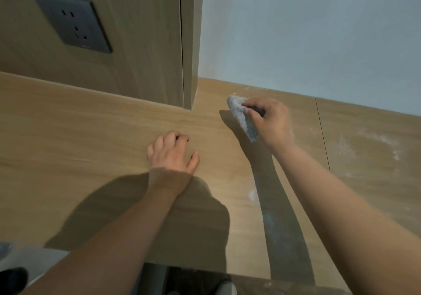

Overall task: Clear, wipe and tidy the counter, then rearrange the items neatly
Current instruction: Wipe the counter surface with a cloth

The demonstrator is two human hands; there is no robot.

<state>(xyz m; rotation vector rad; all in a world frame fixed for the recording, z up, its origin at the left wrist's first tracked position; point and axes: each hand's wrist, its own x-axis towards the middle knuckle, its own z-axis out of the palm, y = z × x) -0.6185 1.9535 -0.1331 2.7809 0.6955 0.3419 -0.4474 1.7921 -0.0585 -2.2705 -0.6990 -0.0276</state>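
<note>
On pale wood-grain bench (91, 139) | right hand (273, 121) grips grey fuzzy cloth (241, 116) | left hand (170, 153) empty, curled (braced) | risk: white dust (373, 144) smears.

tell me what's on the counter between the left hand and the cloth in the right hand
Nothing: in the head view, only bare wooden counter lies between the left hand and the grey cloth held by the right hand, crossed by the cloth's shadow.
</note>
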